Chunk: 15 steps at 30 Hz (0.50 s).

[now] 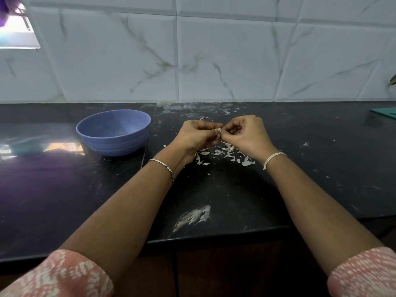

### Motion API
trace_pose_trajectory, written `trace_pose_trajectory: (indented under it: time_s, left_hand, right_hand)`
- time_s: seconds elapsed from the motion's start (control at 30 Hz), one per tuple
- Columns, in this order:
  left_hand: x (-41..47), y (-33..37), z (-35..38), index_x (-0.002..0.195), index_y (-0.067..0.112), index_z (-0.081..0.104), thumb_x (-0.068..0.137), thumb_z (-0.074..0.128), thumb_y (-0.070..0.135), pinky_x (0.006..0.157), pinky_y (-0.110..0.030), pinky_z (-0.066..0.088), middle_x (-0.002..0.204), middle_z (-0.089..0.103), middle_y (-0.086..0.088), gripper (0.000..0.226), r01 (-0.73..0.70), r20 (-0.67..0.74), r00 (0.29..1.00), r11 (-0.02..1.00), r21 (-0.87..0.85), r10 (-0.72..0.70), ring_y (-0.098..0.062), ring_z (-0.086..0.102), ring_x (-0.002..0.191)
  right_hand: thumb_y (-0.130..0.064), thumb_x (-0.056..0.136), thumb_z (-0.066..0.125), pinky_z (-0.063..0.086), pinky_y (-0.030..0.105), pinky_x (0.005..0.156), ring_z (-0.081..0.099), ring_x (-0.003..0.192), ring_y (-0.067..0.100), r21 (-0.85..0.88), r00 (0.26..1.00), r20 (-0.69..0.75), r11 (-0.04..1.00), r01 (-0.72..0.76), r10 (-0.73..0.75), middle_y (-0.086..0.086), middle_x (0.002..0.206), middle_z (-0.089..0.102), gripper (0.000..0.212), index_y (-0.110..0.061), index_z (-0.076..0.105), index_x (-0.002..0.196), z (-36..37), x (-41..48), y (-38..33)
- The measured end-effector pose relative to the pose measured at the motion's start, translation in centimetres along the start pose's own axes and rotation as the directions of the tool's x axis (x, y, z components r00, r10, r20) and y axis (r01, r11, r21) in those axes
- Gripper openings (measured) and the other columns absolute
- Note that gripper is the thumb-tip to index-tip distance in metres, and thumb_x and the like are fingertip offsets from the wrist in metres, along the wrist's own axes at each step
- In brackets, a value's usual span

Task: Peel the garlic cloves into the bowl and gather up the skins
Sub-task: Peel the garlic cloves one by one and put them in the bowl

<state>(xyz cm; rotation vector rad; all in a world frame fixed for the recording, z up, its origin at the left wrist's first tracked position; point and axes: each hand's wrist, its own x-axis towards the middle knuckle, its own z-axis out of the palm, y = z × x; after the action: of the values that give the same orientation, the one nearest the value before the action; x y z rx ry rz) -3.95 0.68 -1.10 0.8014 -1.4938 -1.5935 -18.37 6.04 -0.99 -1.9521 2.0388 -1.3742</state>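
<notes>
Black stone counter (pixel 310 179) w/ white marble-look tile wall (pixel 225 61) behind; bright window (pixel 15 28) at top-left corner. Blue bowl (pixel 113 144) sits upright on counter, well to left of left hand, untouched. Left hand (pixel 196 137) is raised just above counter, fingers curled, thumb & fingertips pinching a small garlic clove (pixel 219 131); thin metal bracelet (pixel 165 168) on that wrist. Clove sits between the 2 hands, mostly hidden by fingers, only a pale bit shows. Right hand (pixel 246 133) meets left at the clove, thumb & forefinger nipped onto it, other fingers curled in; white thread (pixel 274 158) round wrist. Loose skins (pixel 222 152) lie scattered on counter under both hands, spreading toward right wrist. Whitish smear (pixel 192 217) nearer counter edge, between forearms. Green flat item (pixel 385 112) far to right of right hand, cut off by frame.
</notes>
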Motion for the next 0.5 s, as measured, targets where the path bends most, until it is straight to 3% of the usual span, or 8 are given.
trace_pose_trajectory:
  time_s: [0.23, 0.37, 0.5]
  left_hand:
    - [0.06, -0.01, -0.27, 0.097, -0.005, 0.069, 0.087, 0.064, -0.006, 0.068, -0.02, 0.058, 0.075, 0.069, -0.009, 0.011, -0.003, 0.051, 0.999, 1.0, -0.025, 0.004, -0.009, 0.067, 0.062]
    - [-0.1, 0.28, -0.15, 0.091, 0.001, 0.07, 0.087, 0.063, -0.007, 0.068, -0.019, 0.059, 0.078, 0.069, -0.009, 0.011, -0.01, 0.069, 0.998, 0.998, -0.056, 0.014, -0.011, 0.067, 0.065]
    - [-0.05, 0.6, 0.09, 0.094, 0.001, 0.068, 0.091, 0.059, -0.007, 0.068, -0.022, 0.059, 0.079, 0.065, -0.01, 0.013, -0.005, 0.029, 1.0, 0.995, -0.095, 0.008, -0.013, 0.065, 0.068]
  right_hand:
    - [-0.018, 0.074, 0.078, 0.059, 0.032, 0.068, 0.064, 0.063, 0.008, 0.098, 0.998, 0.007, 0.993, -0.068, 0.068, -0.001, 0.068, 0.071, 0.004, -0.015, 0.075, 0.073, 0.13, 0.24, 0.35]
    - [-0.023, 0.074, 0.078, 0.054, 0.027, 0.063, 0.061, 0.061, 0.008, 0.094, 0.993, -0.015, 0.989, -0.113, 0.115, 0.002, 0.067, 0.07, 0.01, -0.016, 0.072, 0.071, 0.18, 0.29, 0.41]
    - [-0.004, 0.074, 0.07, 0.056, 0.03, 0.068, 0.063, 0.064, 0.009, 0.099, 0.994, -0.073, 0.992, -0.072, 0.079, -0.004, 0.072, 0.069, 0.021, -0.023, 0.065, 0.068, -0.1, 0.23, 0.11]
